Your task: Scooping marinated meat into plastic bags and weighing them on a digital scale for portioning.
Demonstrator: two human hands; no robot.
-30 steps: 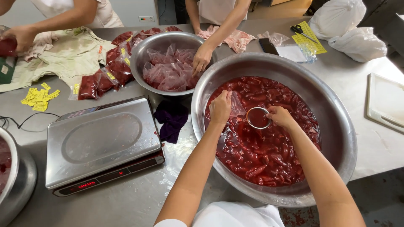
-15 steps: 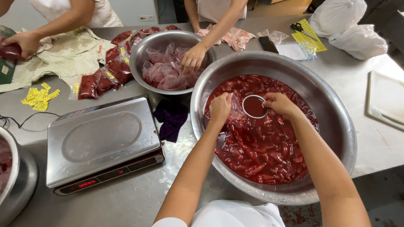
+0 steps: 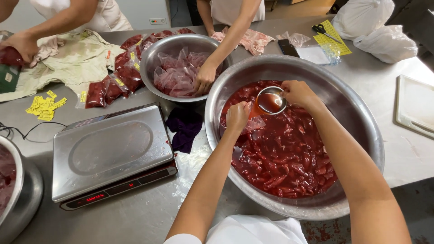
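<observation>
1. A big round steel bowl (image 3: 361, 135) is sitting on the metal table (image 3: 149, 212), full of glossy red meat strips (image 3: 285, 158) in dark liquid.
2. The right hand (image 3: 296, 92) is tipping a small round metal cup (image 3: 270, 101) of reddish liquid, its fingers curling tight around the rim.
3. The left hand (image 3: 237, 116) is pinching a thin clear plastic bag (image 3: 254, 123) just under the cup, fingers pressing together.
4. A flat steel scale (image 3: 110, 151) is sitting off to the left.
</observation>
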